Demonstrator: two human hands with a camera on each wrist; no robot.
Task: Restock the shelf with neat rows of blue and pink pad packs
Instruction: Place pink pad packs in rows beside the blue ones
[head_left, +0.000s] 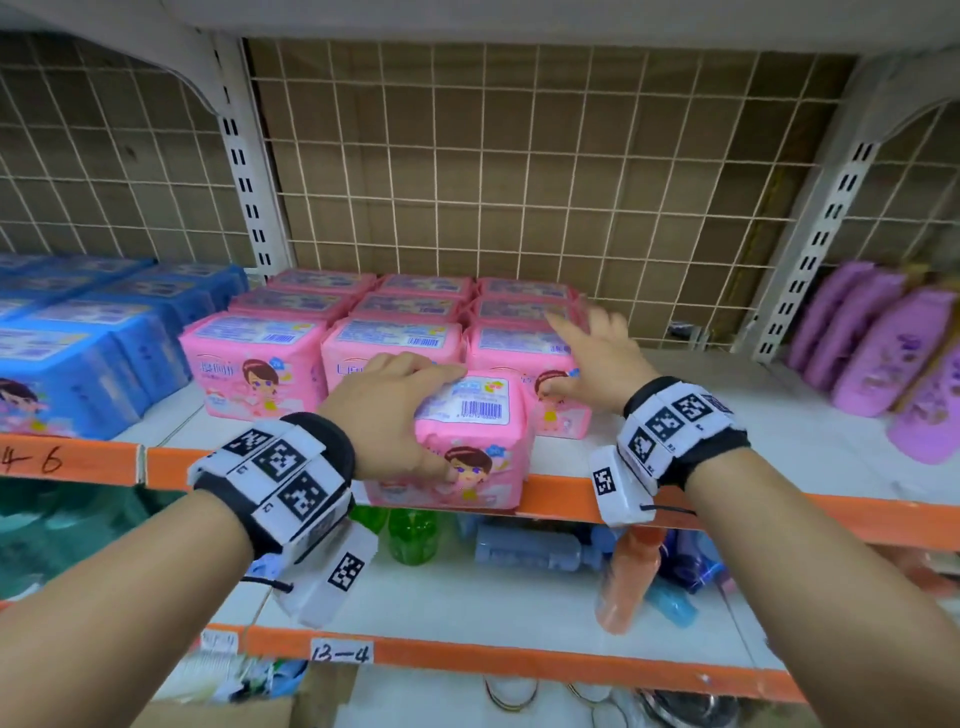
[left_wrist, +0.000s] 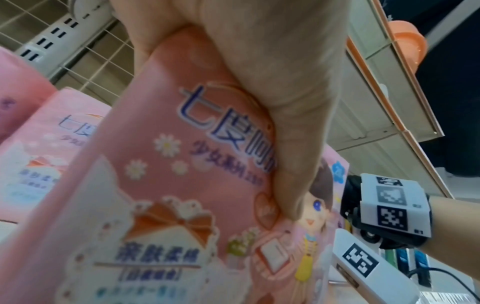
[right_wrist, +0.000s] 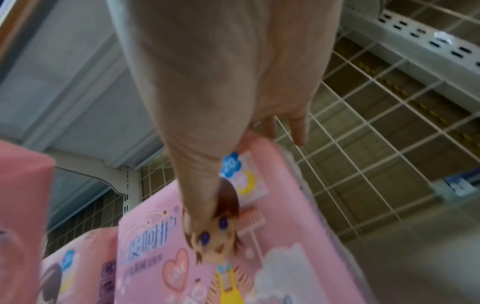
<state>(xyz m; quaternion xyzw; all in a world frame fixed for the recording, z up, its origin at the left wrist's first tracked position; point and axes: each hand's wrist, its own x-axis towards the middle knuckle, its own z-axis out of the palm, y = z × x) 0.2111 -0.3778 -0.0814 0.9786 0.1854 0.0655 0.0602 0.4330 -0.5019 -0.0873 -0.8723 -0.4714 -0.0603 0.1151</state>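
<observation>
A pink pad pack (head_left: 467, 441) stands at the shelf's front edge, in front of the pink rows (head_left: 405, 317). My left hand (head_left: 410, 415) grips it, fingers over its top and thumb on its printed front (left_wrist: 168, 185). My right hand (head_left: 571, 353) is over the front right pink pack (head_left: 519, 348), fingers spread straight above its top. Its thumb presses that pack's front (right_wrist: 272, 257). Blue pad packs (head_left: 78, 353) fill the shelf to the left of the pink rows.
Bare white shelf board (head_left: 727, 415) with an orange front edge lies right of the pink rows, as far as purple packs (head_left: 883, 353). A wire grid (head_left: 519, 182) backs the shelf. Bottles (head_left: 410, 535) stand on the shelf below.
</observation>
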